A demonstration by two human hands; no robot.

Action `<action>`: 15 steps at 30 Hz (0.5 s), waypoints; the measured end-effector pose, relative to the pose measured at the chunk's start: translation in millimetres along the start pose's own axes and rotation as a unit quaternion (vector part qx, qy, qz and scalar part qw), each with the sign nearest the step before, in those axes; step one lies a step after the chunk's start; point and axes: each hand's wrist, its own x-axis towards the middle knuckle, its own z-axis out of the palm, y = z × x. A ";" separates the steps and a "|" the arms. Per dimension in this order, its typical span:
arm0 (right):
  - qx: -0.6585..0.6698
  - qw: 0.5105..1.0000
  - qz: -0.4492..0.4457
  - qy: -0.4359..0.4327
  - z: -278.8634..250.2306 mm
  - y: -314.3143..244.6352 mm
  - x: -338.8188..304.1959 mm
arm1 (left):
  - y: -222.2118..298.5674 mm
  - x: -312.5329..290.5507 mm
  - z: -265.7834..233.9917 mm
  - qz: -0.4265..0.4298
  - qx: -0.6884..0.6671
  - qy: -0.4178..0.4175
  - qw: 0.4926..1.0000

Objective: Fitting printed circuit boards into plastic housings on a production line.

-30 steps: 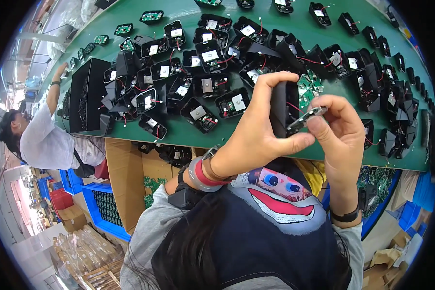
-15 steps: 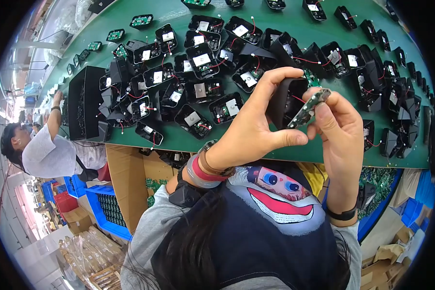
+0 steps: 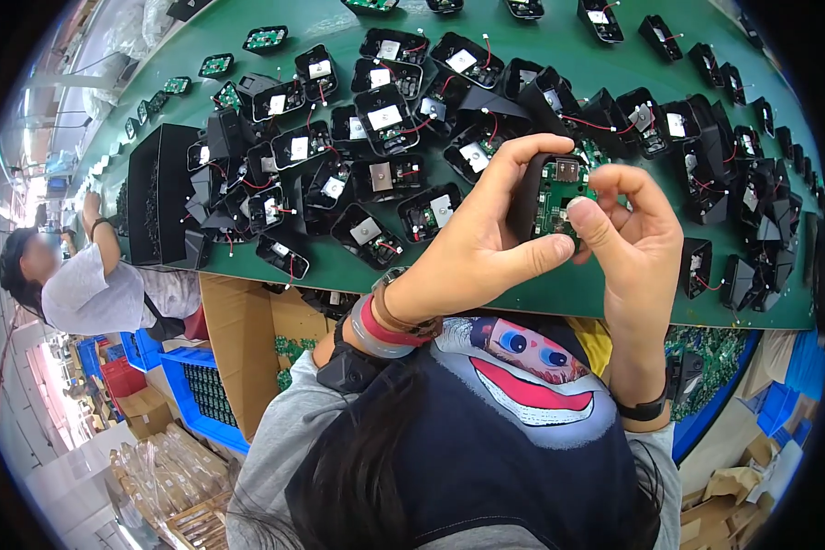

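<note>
My left hand (image 3: 486, 225) is wrapped around a black plastic housing (image 3: 523, 206), held above the near part of the table. A green circuit board (image 3: 552, 194) with a metal connector sits across the housing's open face, component side showing. From the right, my right hand (image 3: 634, 225) closes on the board's edge, thumb on its face and index finger bent beside it. The remaining fingers of that hand are curled and partly hidden. Beyond my hands, many similar open housings (image 3: 383, 117) with pale metal plates and red-black wires lie heaped.
The green table (image 3: 486, 291) carries further housings (image 3: 756, 252) on the right. At left stands a large black box (image 3: 160, 197), with another person (image 3: 110, 280) past it. Below the edge are a cardboard box (image 3: 238, 353) and a blue bin of circuit boards (image 3: 720, 367).
The circuit board has swung from a tilted, edge-on position outside the housing to lying over its opening. My right hand has shifted slightly left and down with it.
</note>
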 end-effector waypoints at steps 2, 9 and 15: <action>0.007 0.998 0.062 -0.029 -9.3 3.8 3.4 | 2.3 -0.2 0.9 -0.004 0.007 0.004 1.000; 0.081 0.984 0.151 -0.042 -19.2 10.5 11.6 | 3.6 3.8 -1.1 -0.007 0.000 -0.016 1.000; 0.017 0.996 0.082 -0.044 -10.5 5.9 15.8 | 1.4 7.6 -0.6 -0.034 -0.005 -0.012 0.999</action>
